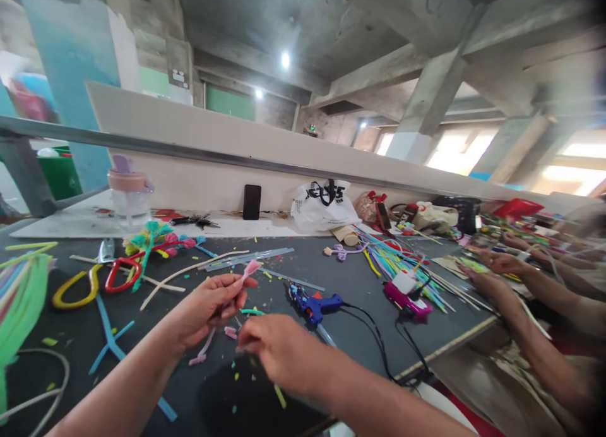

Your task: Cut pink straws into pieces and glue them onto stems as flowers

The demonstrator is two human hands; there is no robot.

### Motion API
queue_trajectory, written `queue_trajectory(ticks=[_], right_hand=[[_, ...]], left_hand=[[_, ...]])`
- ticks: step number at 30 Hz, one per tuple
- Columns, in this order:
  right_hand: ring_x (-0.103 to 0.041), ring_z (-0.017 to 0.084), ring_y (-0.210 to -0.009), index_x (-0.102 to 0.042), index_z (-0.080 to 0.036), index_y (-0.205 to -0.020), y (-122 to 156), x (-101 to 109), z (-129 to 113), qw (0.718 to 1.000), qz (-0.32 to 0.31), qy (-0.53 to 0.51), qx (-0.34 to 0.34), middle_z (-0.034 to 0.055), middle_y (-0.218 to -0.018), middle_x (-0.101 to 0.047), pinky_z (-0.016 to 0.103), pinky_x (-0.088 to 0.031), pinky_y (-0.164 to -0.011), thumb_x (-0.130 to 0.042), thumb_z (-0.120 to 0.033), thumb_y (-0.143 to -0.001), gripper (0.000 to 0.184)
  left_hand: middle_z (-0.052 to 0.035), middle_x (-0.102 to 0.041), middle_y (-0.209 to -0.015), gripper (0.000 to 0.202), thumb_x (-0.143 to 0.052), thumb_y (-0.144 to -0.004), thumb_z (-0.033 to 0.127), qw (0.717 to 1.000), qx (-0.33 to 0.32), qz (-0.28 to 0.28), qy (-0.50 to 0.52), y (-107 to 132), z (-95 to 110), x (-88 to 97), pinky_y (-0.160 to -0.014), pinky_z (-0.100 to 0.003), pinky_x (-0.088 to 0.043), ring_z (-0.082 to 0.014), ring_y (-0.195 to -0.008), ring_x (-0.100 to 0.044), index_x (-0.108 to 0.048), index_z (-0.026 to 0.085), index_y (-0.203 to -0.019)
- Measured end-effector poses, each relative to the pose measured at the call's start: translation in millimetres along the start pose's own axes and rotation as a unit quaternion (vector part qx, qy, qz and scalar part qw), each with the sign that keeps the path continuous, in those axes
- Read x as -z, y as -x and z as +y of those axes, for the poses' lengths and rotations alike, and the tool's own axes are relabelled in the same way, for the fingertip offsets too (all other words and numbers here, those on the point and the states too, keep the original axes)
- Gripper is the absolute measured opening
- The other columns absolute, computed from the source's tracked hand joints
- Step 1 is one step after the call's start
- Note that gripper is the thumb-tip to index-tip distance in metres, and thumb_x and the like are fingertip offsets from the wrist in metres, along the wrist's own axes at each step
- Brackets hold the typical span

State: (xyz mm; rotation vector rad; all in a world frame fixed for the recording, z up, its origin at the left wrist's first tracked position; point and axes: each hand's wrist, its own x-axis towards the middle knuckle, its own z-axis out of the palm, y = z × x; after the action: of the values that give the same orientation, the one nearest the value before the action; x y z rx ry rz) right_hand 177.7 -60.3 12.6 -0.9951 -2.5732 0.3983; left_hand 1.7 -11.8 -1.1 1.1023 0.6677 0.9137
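My left hand (215,304) pinches a pink fuzzy pipe-cleaner piece (251,270) between thumb and fingers, its end pointing up. To its right, my right hand (279,345) hangs low over the dark table with fingers curled together; whatever they hold, if anything, I cannot make out. Between the hands lies a small pink scrap (230,332). Below my left hand is a pale purple stem (204,352) with a pink end. A blue hot glue gun (315,303) rests just beyond my right hand. Scissors with yellow and red handles (124,275) lie to the left.
A flower of coloured pipe cleaners (151,238) lies back left, near a lidded bottle (127,197). A phone (252,202) leans against the partition. Farther right are a magenta glue gun (408,300), its cord, and loose pipe cleaners (392,260). Another person's arms (516,298) reach in.
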Motion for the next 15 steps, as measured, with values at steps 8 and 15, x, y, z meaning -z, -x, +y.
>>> queue_trajectory(ticks=[8,15], right_hand=[[-0.057,0.009,-0.064,-0.065,-0.019,-0.075,32,29,39,0.965,0.219,-0.116,-0.085,-0.0019,-0.069,-0.063,0.018,-0.043,-0.062,-0.058,-0.015,-0.079,0.009],[-0.058,0.008,-0.068,-0.062,-0.019,-0.087,45,28,46,0.959,0.237,-0.134,-0.081,-0.0013,-0.075,-0.065,0.016,-0.044,-0.063,-0.056,-0.014,-0.08,0.011]], left_hand=[[0.0059,-0.05,-0.053,0.028,-0.049,-0.082,0.044,0.994,0.022,0.017,-0.109,-1,-14,-31.7,-0.038,-0.015,-0.016,-0.0018,-0.038,-0.026,-0.052,0.016,-0.088],[0.0081,-0.049,-0.044,0.029,-0.056,-0.074,0.047,0.986,0.069,0.063,-0.14,0,-19,-48.7,-0.034,-0.013,-0.016,-0.0026,-0.033,-0.03,-0.046,0.02,-0.081]])
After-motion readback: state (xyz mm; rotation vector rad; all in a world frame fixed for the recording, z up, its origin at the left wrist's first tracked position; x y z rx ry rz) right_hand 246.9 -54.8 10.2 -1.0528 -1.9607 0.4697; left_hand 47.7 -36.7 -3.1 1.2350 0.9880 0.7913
